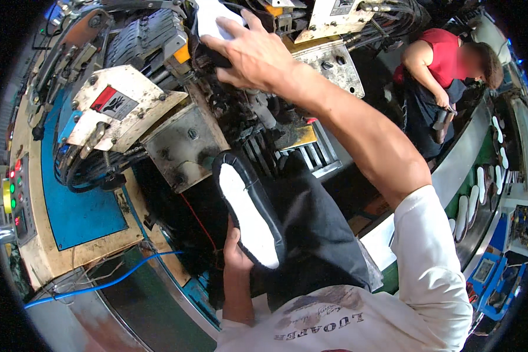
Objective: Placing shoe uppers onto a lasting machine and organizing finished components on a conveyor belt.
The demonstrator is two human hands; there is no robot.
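Right hand (249, 56) outstretched on shoe (212, 20) (machine-clamped), left hand (236, 249) — low — gripping second shoe (246, 214)

Head view: single wide fisheye, worn on the person's head, facing steeply down, close over the machine (176, 111). Forearms enter from six o'clock; edges bend at rim.

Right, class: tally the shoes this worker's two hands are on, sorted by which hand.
Left hand: 1, a black shoe with white insole, sole up.
Right hand: 1, a white-soled shoe set in the machine.
Total: 2
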